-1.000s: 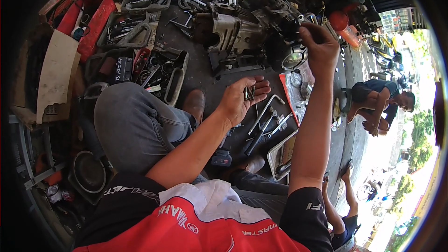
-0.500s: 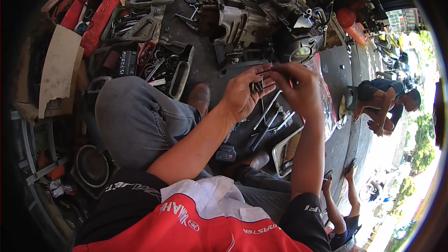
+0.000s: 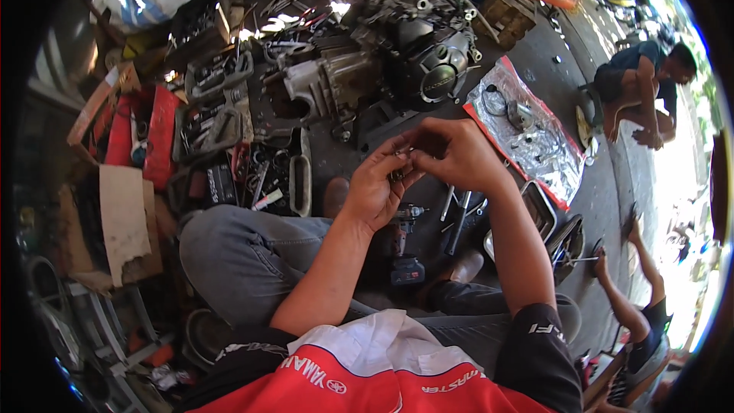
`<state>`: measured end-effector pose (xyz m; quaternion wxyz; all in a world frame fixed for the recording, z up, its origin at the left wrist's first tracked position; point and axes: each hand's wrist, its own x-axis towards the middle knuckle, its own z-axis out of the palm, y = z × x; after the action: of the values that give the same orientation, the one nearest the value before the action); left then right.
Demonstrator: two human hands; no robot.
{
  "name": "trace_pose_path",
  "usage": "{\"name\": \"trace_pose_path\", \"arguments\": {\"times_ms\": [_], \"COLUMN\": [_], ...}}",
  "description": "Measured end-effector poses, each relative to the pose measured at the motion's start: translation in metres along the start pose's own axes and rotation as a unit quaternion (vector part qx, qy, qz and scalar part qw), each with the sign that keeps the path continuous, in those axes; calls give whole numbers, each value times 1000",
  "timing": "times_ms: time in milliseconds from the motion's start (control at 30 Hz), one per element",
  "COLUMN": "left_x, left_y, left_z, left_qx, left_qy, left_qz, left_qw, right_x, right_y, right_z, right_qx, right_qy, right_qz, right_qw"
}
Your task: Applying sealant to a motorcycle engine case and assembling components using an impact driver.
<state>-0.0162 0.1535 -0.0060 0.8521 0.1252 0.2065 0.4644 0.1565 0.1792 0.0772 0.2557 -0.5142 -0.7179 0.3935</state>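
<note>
Fingers of the left hand (image 3: 373,197) are curled around small metal pieces (image 3: 396,175), which show dimly in the palm between thumb and fingers. Those of the right hand (image 3: 462,154) are bent, their tips drawn in against the left fingertips just over the pieces; whether they are clamped on one cannot be told, as the hands hide the spot.

Just below the fingers, on the dark floor (image 3: 327,154), a cordless drill (image 3: 401,243) lies with its battery end toward the body. Long hand tools (image 3: 456,231) lie below and to the right of the fingers, near a shallow tray (image 3: 541,197). Farther right and a little above is a clear plastic bag (image 3: 556,176) with a red edge. Above the fingers stands an engine (image 3: 432,61) with a round cover; above and to their left, a ribbed metal housing (image 3: 325,80). Well left of them are an open tool case (image 3: 300,186) and a red box (image 3: 164,138).
</note>
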Motion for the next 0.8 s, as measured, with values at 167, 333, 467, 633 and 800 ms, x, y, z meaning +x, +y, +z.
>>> {"name": "trace_pose_path", "arguments": {"times_ms": [167,333,467,633,800], "left_x": [4,8,13,14,14], "left_y": [-7,-13,-28,-40,-41], "left_z": [-6,-12,-15,-8,-9], "left_qx": [70,37,69,97,95], "left_qy": [9,54,136,142,109], "left_qz": [12,5,-11,-34,-54], "left_qw": [997,998,988,985,988], "right_x": [-3,-1,32,76,94], "right_y": [15,21,10,0,-1], "right_z": [-1,-35,-78,-95,-93], "right_qx": [-3,113,70,-51,-115], "right_qy": [-30,93,247,232,235], "right_qz": [-45,-30,-91,-102,-146], "right_qw": [999,989,962,966,954]}}
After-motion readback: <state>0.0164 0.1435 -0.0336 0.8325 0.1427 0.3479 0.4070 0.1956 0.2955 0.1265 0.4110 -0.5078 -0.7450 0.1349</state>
